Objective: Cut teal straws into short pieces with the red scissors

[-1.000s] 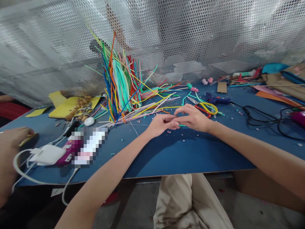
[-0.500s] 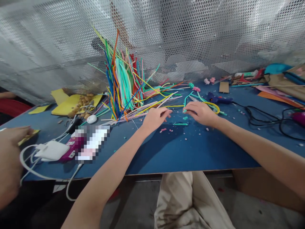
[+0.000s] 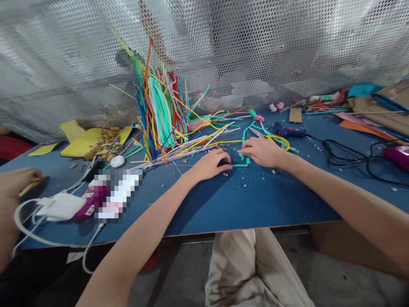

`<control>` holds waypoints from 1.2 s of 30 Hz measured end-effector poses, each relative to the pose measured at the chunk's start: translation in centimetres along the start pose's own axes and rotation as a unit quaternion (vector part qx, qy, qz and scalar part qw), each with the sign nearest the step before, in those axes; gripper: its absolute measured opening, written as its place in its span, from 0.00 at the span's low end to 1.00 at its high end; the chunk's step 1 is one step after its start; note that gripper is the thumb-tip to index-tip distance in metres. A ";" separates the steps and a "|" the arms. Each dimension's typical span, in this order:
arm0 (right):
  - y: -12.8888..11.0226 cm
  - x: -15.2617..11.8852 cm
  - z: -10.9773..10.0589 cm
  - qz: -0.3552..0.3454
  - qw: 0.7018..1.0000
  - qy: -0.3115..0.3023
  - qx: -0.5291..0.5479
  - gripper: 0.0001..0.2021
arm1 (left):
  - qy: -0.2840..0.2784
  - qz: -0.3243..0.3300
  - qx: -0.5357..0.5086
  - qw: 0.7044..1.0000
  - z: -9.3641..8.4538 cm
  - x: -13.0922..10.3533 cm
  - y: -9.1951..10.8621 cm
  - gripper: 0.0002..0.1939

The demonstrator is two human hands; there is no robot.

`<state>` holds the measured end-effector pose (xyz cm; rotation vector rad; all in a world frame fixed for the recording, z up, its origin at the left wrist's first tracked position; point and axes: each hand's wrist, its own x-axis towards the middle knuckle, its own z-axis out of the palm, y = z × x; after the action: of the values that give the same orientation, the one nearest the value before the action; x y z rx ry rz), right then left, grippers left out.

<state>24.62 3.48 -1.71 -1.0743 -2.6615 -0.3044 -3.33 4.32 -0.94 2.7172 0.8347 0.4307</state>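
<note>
My left hand (image 3: 212, 164) rests low over the blue table, with thumb and fingers curled around the left end of a short green pipe cleaner (image 3: 240, 165). Just to its right, my right hand (image 3: 263, 152) has its fingers bent together at the tips, pinching a small teal-green scrap that is mostly hidden. More green scraps (image 3: 242, 157) lie between the hands. Scissors with yellow handles (image 3: 288, 144) are partly behind my right hand. Beyond it lies a bent teal pipe cleaner with green and pink fuzzy tips (image 3: 259, 118).
A tall bundle of coloured pipe cleaners (image 3: 162, 113) stands behind my left hand. A blue glue gun (image 3: 292, 131) with a black cord lies to the right. At left are a white charger (image 3: 62, 206), a power strip and a blurred phone, near another person's hand (image 3: 19, 181).
My left hand has lowered onto the end of the green pipe cleaner. The right hand has shifted slightly left and down, and a green scrap now lies at the strip's right end.
</note>
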 end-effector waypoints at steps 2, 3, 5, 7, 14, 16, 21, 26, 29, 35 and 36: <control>0.1 0.1 -0.4 0.015 1.000 -0.012 -0.001 0.17 | 0.002 0.005 -0.002 1.000 0.2 0.1 0.1 0.11; 0.3 0.0 -0.7 0.030 0.999 -0.011 0.004 0.16 | 0.002 0.006 -0.002 1.000 0.3 0.1 0.1 0.11; 0.7 -0.1 -1.3 0.059 0.998 0.008 0.026 0.15 | 0.001 0.006 0.001 1.000 0.4 0.0 0.2 0.11; 1.0 -0.3 -2.1 0.066 0.995 0.030 0.063 0.15 | -0.001 0.008 0.010 1.000 0.4 0.0 0.3 0.11; -1.0 -0.4 -2.6 0.006 0.990 0.042 0.131 0.18 | 0.047 -0.040 0.032 0.998 -0.1 0.2 0.7 0.11; -1.9 -0.1 -2.2 0.016 0.991 0.043 0.127 0.16 | 0.070 -0.032 0.024 0.997 -0.3 0.2 0.8 0.11; -3.1 0.3 -1.6 0.047 0.984 0.080 0.149 0.14 | 0.134 0.007 0.018 0.991 -0.6 0.1 0.8 0.14; -3.8 0.3 -1.7 0.047 0.982 0.109 0.149 0.16 | 0.173 0.075 0.112 0.976 -0.3 0.2 0.9 0.17; -4.0 0.3 -1.6 0.046 0.981 0.115 0.147 0.17 | 0.190 0.079 0.142 0.968 -0.2 0.3 1.3 0.14; -4.0 0.3 -1.9 0.055 0.982 0.105 0.149 0.19 | 0.201 0.060 0.149 0.966 -0.6 0.1 1.9 0.15; -4.0 0.3 -2.0 0.059 0.981 0.105 0.154 0.18 | 0.202 0.060 0.147 0.966 -0.7 0.1 1.9 0.15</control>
<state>21.89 0.27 -0.09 -1.0300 -2.3495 0.0194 -2.56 2.92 0.34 3.0134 0.8949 0.9861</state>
